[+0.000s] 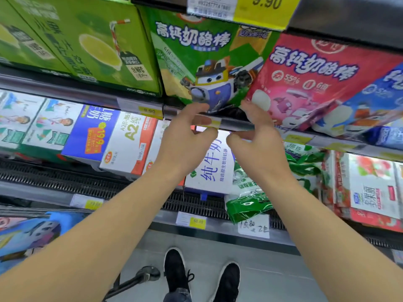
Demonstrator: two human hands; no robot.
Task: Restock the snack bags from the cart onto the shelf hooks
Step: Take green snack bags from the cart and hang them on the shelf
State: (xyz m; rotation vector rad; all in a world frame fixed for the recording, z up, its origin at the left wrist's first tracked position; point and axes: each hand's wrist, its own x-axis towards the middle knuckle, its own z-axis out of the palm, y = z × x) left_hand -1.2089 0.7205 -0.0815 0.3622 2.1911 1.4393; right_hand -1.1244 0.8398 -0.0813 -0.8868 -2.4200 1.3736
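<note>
A green snack bag [209,62] with a cartoon plane stands on the upper shelf between a green carton and a red snack bag [314,81]. My left hand [187,136] reaches up to the green bag's lower edge, its fingertips touching it and its thumb below the shelf rail [235,124]. At the bag's lower right corner, next to the red bag, my right hand [259,136] does the same. Both hands are loosely curved and nothing is clearly pinched. Blue snack bags [28,236] lie in the cart at the lower left.
Green drink cartons [82,44] fill the upper left, and a blue bag [375,101] leans at the right. Milk boxes [128,138] and green pouches [248,201] sit on the shelf below. A cart wheel [148,273] stands beside my shoes [176,271] on the floor.
</note>
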